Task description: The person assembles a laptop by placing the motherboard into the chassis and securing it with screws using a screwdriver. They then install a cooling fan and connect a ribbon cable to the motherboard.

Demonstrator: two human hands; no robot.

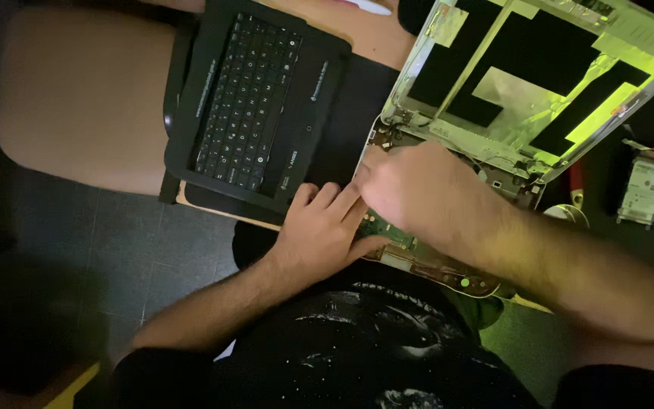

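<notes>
A dismantled laptop base (425,261) with a green circuit board lies at the table's near edge, its open silver lid (539,83) with black and foil patches tilted behind it. My left hand (319,231) rests flat on the base's left end, fingers spread against the board. My right hand (410,185) is curled over the hinge corner (387,136), fingertips pinched together; whatever they pinch is hidden. A removed black keyboard panel (255,98) lies to the left.
A hard drive (643,189) and a red-handled tool (575,182) lie at the right on the dark mat. A beige seat (77,91) stands left of the table, over dark floor tiles (115,250).
</notes>
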